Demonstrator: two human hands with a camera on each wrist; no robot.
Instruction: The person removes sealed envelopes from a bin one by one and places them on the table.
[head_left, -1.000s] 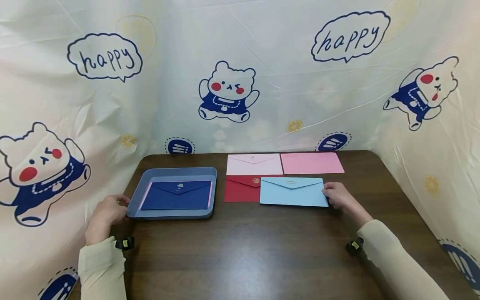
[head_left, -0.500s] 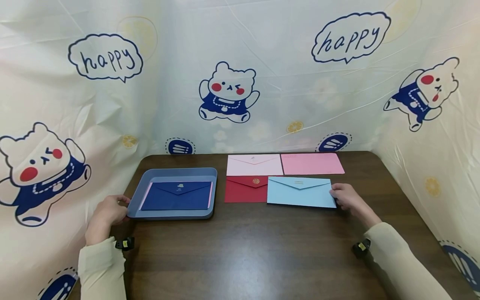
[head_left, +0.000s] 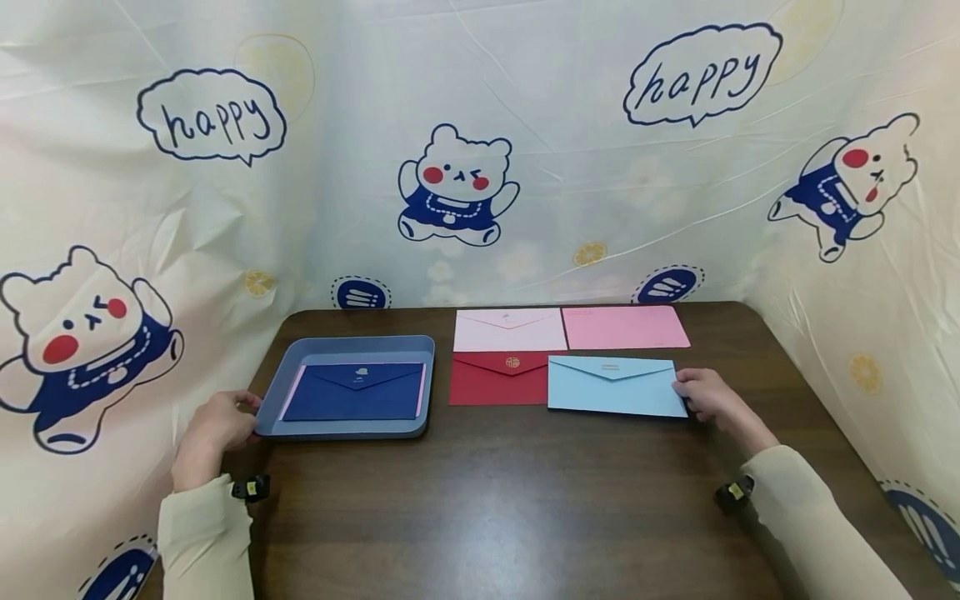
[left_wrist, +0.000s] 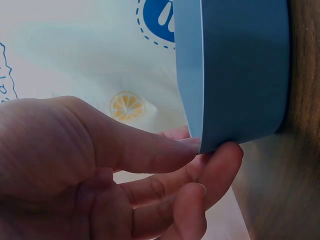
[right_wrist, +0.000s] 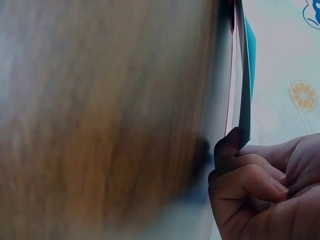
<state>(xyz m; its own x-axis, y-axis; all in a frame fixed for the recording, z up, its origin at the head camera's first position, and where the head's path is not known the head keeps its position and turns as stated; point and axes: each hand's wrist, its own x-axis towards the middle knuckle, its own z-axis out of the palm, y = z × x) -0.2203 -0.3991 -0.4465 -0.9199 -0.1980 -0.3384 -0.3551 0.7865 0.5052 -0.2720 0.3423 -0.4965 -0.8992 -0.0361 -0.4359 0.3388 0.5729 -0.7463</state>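
Note:
In the head view my right hand (head_left: 708, 395) pinches the right end of a light blue envelope (head_left: 615, 386), its flap side up. That envelope lies low over the table, its left end right at the edge of a red envelope (head_left: 497, 379) with a gold emblem. The right wrist view shows the thumb and index finger on its corner, the other fingers (right_wrist: 245, 185) curled. My left hand (head_left: 219, 429) pinches the near left corner of a blue-grey tray (head_left: 345, 428); the left wrist view shows thumb and fingers on the tray's rim. A dark blue envelope (head_left: 354, 400) lies inside the tray.
Behind the red envelope lie a pale pink envelope (head_left: 510, 333) and a pink one (head_left: 626, 327), side by side. Pink edges show from under the dark blue envelope. A printed curtain (head_left: 555, 167) encloses the brown table (head_left: 480, 500) at the back and sides.
My right hand has moved to the right with the light blue envelope, uncovering more of the red envelope. My left hand and the tray have stayed in place.

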